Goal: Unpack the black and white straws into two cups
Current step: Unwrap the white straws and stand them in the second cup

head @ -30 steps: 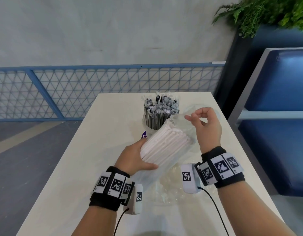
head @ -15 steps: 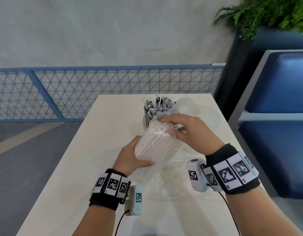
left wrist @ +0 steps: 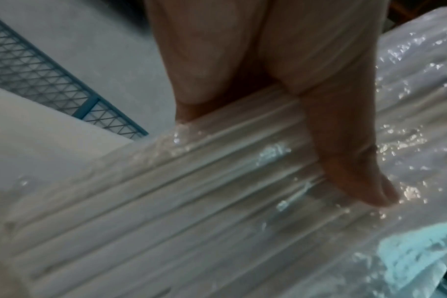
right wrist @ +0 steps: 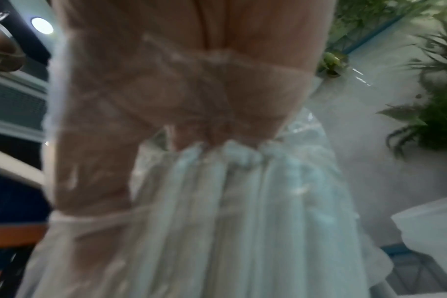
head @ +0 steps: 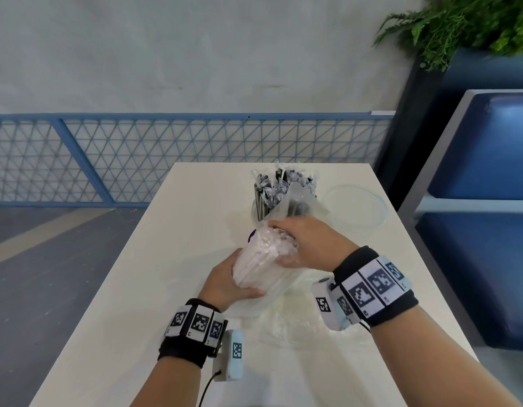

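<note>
White straws [head: 263, 259], bundled in a clear plastic bag [head: 286, 315], are held tilted above the pale worktop [head: 154, 259] as a person works them free. The left hand [head: 225, 282] is wrapped round the bundle's lower part through the film, thumb across the front; the right hand [head: 301, 245] has its grip closed over the straws' upper ends at the bag's mouth. Black straws [head: 279, 186], each in its own wrapper, already stand in a cup [head: 259, 211] just behind; a second clear cup [head: 357, 207] waits to the right. Done well, the pull would likely run straight along the straws while the left hand pins only the bag, so none spill. The head view alone shows both cups. The left wrist view shows the thumb [left wrist: 355, 161] pressing glossy film onto ridged straws; the right wrist view, blurred, shows film stretched over the palm.
</note>
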The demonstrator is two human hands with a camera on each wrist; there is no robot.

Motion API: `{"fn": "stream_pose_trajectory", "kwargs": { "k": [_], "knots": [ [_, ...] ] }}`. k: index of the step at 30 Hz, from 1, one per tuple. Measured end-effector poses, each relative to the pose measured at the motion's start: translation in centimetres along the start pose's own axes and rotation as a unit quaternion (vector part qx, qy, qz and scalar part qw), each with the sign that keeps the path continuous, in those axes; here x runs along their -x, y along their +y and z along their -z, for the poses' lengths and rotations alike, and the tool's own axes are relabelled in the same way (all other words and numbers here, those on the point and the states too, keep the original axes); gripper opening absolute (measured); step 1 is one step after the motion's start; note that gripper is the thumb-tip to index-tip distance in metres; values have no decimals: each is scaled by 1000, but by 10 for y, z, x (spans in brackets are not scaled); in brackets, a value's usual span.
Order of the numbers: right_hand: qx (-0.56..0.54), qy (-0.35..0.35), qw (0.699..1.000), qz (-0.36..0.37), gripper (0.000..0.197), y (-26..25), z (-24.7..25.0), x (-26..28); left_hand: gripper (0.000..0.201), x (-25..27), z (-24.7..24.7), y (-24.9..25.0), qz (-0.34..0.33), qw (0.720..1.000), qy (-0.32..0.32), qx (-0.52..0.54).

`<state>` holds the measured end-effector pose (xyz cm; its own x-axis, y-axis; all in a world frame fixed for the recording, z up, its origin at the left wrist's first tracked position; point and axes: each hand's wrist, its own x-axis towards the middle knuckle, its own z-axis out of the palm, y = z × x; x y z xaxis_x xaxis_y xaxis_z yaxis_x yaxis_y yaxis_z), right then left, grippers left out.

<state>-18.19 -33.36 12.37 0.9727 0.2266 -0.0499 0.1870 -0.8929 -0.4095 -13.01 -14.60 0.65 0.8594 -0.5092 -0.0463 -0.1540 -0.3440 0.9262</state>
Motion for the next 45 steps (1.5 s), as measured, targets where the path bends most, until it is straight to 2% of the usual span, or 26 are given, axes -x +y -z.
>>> {"fn": "stream_pose_trajectory", "kwargs": {
  "k": [2,6,9,13,17,20,22,24,27,29,31,34,37,40,42,45],
  "knots": [
    [35,-17,999,-14,56,-1,-6,-2,73,-2,-3,4,-9,1000,-11,-5],
    [-10,84,996,-8,43,7,-18,-8,59,-6,-7,20,-29,999,24,2],
    [-48,116,992,-16,46,9,-20,-9,52,-9,-7,25,-23,999,33,11],
    [-73,146,986,-23,50,11,-13,-9,54,-12,-7,28,-17,999,40,11],
    [-56,173,983,-18,45,12,5,-7,60,-13,-7,30,-10,999,37,15],
    [-94,192,977,-12,37,15,18,0,59,-14,-7,33,-6,999,33,23],
    [-131,209,969,-36,37,20,22,4,56,-14,-8,33,-3,999,27,25],
    [-170,231,956,-56,34,24,20,5,55,-14,-8,32,3,999,24,26],
    [-238,275,928,-77,32,27,0,2,63,-16,-8,26,12,999,27,36],
    [-299,299,901,-95,42,25,-18,-1,66,-18,-9,26,11,999,26,40],
    [-335,312,881,-118,48,19,-30,-5,62,-19,-12,29,4,999,17,36],
    [-340,335,868,-135,43,13,-37,-14,56,-19,-15,31,-6,999,18,34],
    [-368,354,850,-128,37,11,-36,-18,57,-18,-15,31,-8,999,26,41],
    [-416,399,808,-120,32,14,-25,-19,54,-17,-17,32,-5,999,32,39],
    [-438,432,780,-116,36,16,-15,-18,51,-16,-18,31,-3,999,32,37],
    [-433,460,768,-108,39,17,-9,-11,50,-15,-17,30,-1,999,30,41]
  ]
}}
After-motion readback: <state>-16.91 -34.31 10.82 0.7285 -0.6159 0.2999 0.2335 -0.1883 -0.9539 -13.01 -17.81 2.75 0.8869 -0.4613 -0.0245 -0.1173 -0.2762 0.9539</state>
